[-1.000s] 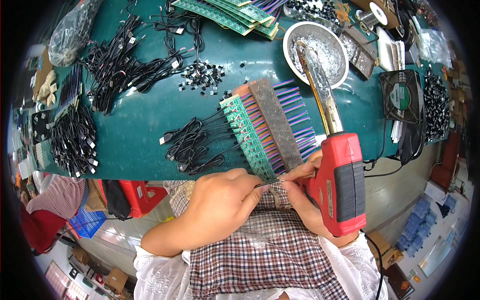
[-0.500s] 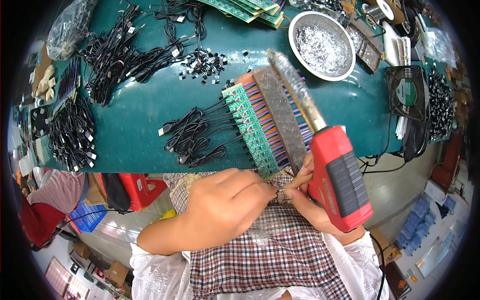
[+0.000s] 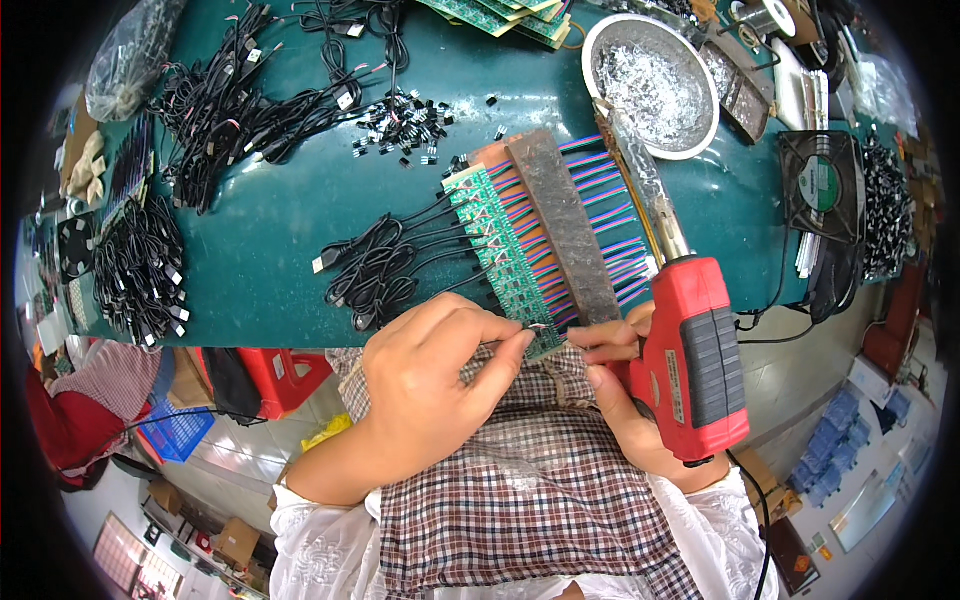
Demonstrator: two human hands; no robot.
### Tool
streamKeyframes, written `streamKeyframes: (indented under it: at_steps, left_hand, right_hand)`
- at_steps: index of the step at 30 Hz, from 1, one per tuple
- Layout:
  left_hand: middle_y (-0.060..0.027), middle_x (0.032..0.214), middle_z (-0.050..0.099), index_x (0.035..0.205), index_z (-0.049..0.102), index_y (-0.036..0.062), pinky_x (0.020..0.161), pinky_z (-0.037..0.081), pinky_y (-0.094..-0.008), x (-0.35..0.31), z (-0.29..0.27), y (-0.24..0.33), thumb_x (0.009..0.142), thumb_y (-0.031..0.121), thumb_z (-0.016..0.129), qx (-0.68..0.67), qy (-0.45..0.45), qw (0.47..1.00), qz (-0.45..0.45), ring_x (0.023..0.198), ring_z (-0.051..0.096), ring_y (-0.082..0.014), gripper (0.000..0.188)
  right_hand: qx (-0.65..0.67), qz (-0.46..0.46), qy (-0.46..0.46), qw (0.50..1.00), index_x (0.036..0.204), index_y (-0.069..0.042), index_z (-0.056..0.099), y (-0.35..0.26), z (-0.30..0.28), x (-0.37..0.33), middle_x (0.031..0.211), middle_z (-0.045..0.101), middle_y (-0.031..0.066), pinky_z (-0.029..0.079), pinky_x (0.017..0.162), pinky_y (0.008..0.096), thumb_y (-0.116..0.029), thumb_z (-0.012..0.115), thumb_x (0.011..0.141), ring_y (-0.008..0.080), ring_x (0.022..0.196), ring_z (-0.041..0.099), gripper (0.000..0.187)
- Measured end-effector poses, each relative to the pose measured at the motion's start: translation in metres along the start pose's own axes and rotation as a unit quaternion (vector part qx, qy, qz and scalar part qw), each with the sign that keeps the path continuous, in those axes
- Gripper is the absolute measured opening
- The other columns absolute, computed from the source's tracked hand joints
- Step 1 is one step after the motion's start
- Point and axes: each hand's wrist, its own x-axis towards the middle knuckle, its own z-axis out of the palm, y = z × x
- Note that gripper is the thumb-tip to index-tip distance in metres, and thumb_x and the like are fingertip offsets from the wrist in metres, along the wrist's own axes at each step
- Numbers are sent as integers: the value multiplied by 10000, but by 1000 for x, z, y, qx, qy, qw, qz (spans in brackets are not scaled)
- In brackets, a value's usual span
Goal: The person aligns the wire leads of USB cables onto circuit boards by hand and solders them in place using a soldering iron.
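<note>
My right hand [image 3: 625, 400] is wrapped round a red and black soldering gun [image 3: 690, 350], whose long metal barrel slants up and away over the bench. Thumb and forefinger of my left hand [image 3: 435, 365] pinch a cable end [image 3: 537, 327] with pale wire tips, at the near end of a green circuit board strip [image 3: 510, 255]. Black cables [image 3: 375, 275] run from the board's left side. Bundles of coloured wires [image 3: 615, 220] lead off its right side, under a dark metal bar [image 3: 565, 225] that lies across them.
A round metal bowl [image 3: 712, 110] of silvery scraps stands beyond the gun's tip. Small black parts [image 3: 405, 125] and heaped black cables [image 3: 215, 125] lie at the back and left. A square fan [image 3: 822, 185] stands right. A checked apron [image 3: 520, 500] covers my lap.
My left hand has moved from beside my right fingers up to the board's near end, bringing the cable end there. The soldering gun has shifted slightly right, its tip toward the bowl.
</note>
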Motion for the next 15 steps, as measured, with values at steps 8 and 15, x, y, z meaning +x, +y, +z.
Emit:
streamKeyframes:
  at_steps: [8,15]
  left_hand:
    - [-67,805,713,853,757,34,495,401,-291,2,0,1,740,5,856,-7,-19,1000,17,621,625,-149,153]
    - [-81,820,711,858,750,40,596,520,-341,2,-2,-1,727,19,861,19,-45,998,45,707,695,-228,173]
  right_hand:
    - [3,-47,9,999,1322,23,367,18,5,-5,1237,674,237,592,792,317,123,714,853,250,1000,744,592]
    - [11,-20,46,999,1303,0,388,19,13,-5,1081,735,192,561,832,333,103,698,872,221,914,719,541]
